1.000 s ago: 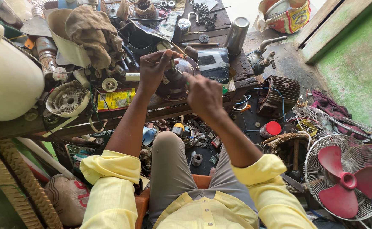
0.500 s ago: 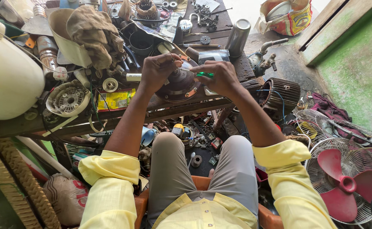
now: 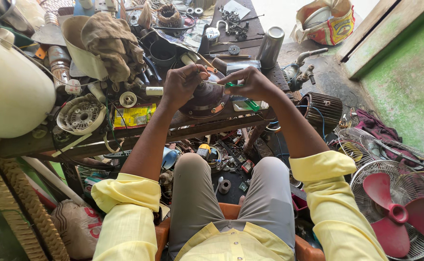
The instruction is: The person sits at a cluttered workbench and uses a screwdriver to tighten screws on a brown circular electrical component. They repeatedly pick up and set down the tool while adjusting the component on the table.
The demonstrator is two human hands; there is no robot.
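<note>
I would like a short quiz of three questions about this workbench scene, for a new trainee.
1. True or false: the right hand holds a thin tool with a green handle.
2. Which hand rests on the round dark metal motor housing? A) the left hand B) the right hand C) neither
3. Fill in: the red three-blade fan in a wire guard lies on the person's ______ side.

Key: 1 true. 2 A. 3 right.
</note>
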